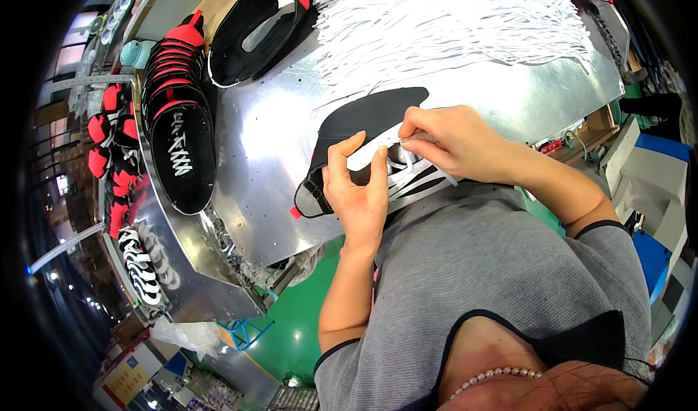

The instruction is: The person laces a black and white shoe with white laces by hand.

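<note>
A black shoe upper (pixel 367 117) with a white eyelet strip lies on the metal table in front of me. A white shoelace (pixel 404 165) runs in loops along the strip, and several white strands lie below it. My left hand (pixel 358 196) grips the upper at its strip, thumb and forefinger on either side. At the strip's far end, my right hand (pixel 462 140) is closed in a pinch on the lace; its fingertips partly hide the lace end. The grey heel lining (pixel 313 195) of the upper, with a red tab, points left.
A thick spread of white laces (pixel 458 29) covers the table's far side. Nested black and red uppers (pixel 178 149) stand at the left, beside another black upper (pixel 258 33). More red and black uppers (pixel 116 156) hang further left. The metal table (pixel 254 156) has a bent front edge.
</note>
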### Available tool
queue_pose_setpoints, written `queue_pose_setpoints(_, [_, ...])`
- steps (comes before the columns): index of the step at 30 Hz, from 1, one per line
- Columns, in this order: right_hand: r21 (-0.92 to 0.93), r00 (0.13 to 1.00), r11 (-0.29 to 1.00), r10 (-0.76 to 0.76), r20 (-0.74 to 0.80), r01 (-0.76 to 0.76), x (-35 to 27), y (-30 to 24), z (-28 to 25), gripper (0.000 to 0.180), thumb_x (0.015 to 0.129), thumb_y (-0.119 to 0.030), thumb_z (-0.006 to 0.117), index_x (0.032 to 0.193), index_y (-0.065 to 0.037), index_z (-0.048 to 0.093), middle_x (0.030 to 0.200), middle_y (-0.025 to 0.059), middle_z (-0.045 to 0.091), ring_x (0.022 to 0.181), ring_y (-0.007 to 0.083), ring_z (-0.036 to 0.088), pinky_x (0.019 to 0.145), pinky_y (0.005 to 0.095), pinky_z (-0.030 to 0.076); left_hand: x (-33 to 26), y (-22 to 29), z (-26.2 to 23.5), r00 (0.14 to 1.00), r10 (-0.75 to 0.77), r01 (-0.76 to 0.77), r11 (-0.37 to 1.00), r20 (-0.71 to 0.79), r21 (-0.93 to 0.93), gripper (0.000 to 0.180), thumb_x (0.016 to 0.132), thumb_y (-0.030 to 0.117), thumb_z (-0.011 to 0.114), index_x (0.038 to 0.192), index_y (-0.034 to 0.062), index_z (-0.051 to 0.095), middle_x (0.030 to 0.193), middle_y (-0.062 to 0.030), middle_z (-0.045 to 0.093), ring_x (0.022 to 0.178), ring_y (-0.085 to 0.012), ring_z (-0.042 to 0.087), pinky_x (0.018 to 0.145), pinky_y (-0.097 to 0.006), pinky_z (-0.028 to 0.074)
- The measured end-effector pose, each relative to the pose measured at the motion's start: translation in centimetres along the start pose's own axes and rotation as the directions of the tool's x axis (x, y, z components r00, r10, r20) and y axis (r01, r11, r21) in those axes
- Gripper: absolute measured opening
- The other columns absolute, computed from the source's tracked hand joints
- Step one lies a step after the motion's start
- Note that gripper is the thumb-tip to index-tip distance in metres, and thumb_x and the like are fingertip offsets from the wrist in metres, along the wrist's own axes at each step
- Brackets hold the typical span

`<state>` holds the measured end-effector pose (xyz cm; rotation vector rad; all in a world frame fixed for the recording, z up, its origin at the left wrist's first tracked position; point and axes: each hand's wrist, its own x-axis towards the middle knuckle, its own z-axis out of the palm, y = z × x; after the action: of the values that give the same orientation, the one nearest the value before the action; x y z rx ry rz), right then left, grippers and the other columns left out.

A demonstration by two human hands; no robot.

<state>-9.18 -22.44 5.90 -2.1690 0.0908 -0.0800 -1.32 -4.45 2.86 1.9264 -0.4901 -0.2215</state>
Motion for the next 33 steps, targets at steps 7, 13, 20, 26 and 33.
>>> queue_pose_setpoints(7, [-0.149, 0.997, 0.987, -0.07, -0.031, 0.065, 1.5, -0.7, 2.5, 0.022, 0.085, -0.011, 0.063, 0.1, -0.001, 0.05, 0.069, 0.0138, 0.063, 0.064, 0.0325, 0.064, 0.052, 0.041, 0.047, -0.6, 1.2, 0.5, 0.962, 0.266, -0.273, 0.951, 0.068, 0.144, 0.035, 0.082, 0.003, 0.067, 0.117, 0.0036, 0.062, 0.097, -0.011, 0.068, 0.077, -0.0272, 0.057, 0.078, -0.037, 0.045])
queue_pose_setpoints(13, [-0.045, 0.993, 0.995, 0.097, 0.074, -0.094, 1.8, -0.8, 0.1, 0.02, 0.091, -0.015, 0.064, 0.104, -0.005, 0.054, 0.069, 0.0096, 0.062, 0.064, 0.0275, 0.063, 0.059, 0.0365, 0.047, 0.1, 0.0, -0.1, 0.989, 0.135, -0.134, 0.991, 0.058, -0.01, 0.039, 0.079, -0.003, 0.065, 0.117, 0.0021, 0.059, 0.097, -0.0065, 0.066, 0.068, -0.0192, 0.054, 0.071, -0.03, 0.044])
queue_pose_setpoints(20, [-0.004, 0.969, 0.983, 0.179, -0.17, -0.182, -1.4, 0.7, -2.2, 0.015, 0.09, -0.015, 0.067, 0.099, -0.005, 0.059, 0.065, 0.0051, 0.056, 0.057, 0.0146, 0.053, 0.056, 0.0278, 0.042, 2.0, 2.1, 0.3, 0.971, -0.162, 0.225, 0.867, 0.175, -0.445, 0.023, 0.086, -0.007, 0.058, 0.107, 0.0024, 0.059, 0.09, -0.0037, 0.064, 0.079, -0.0083, 0.061, 0.071, -0.021, 0.047])
queue_pose_setpoints(26, [-0.009, 0.934, 0.995, 0.094, -0.344, -0.103, -0.6, 3.8, -0.1, 0.018, 0.087, -0.023, 0.07, 0.096, -0.009, 0.062, 0.068, 0.0045, 0.062, 0.058, 0.02, 0.059, 0.053, 0.0317, 0.043, 2.0, 2.1, -3.4, 0.907, -0.191, 0.353, 0.829, 0.375, -0.433, 0.035, 0.088, -0.002, 0.057, 0.123, 0.0014, 0.053, 0.107, -0.0115, 0.064, 0.091, -0.0129, 0.06, 0.083, -0.027, 0.048])
queue_pose_setpoints(33, [-0.157, 0.972, 0.986, 0.019, -0.234, -0.057, -5.1, 2.5, 0.8, 0.017, 0.082, -0.018, 0.075, 0.091, -0.008, 0.066, 0.073, 0.0055, 0.064, 0.059, 0.0209, 0.06, 0.056, 0.0305, 0.045, -1.6, 4.7, -2.0, 0.859, 0.39, -0.509, 0.713, 0.331, 0.481, 0.043, 0.077, 0.013, 0.08, 0.113, 0.0009, 0.06, 0.11, -0.0143, 0.064, 0.1, -0.0319, 0.061, 0.085, -0.038, 0.048])
